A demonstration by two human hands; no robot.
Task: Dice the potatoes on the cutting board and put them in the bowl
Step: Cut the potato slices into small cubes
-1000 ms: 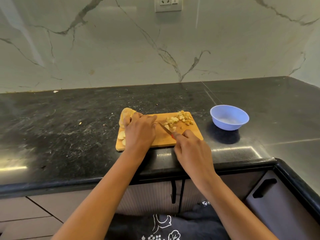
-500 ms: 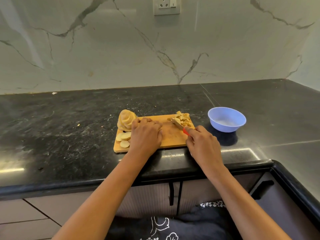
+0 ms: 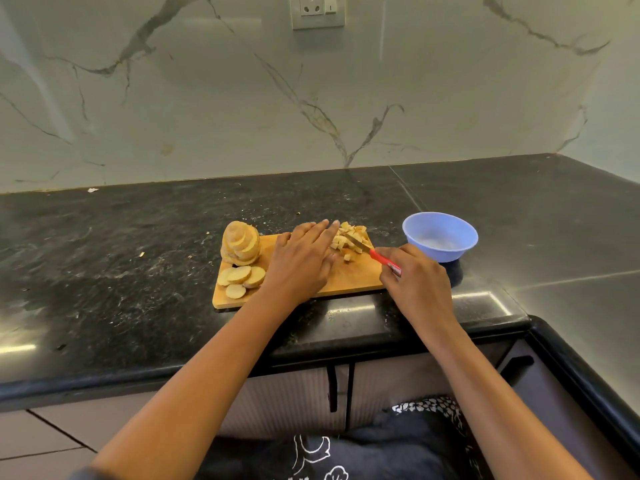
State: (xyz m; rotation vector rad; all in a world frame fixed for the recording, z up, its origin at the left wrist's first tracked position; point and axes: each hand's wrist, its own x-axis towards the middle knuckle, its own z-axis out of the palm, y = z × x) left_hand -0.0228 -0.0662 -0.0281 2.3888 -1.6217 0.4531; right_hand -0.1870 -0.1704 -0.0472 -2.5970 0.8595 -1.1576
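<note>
Midway, by my reading. On the rectangular wooden cutting board [image 3: 349,278], which lies on the black stone tabletop [image 3: 138,271], a small heap of pale diced potato cubes [image 3: 349,235] sits at the far right corner. At the left end, a leaning stack of round potato slices [image 3: 240,245] and a few loose slices [image 3: 242,277] in front of it are not yet diced. My left hand [image 3: 301,261] lies released, fingers straight, flat on the board just beside the cubes. My right hand [image 3: 415,285] grasps the red-handled knife [image 3: 374,254], its blade against the heap. The light blue plastic bowl [image 3: 464,249] stands just right of the board, and I see no potato in it. I judge one batch cut, none transferred and most slices left.
</note>
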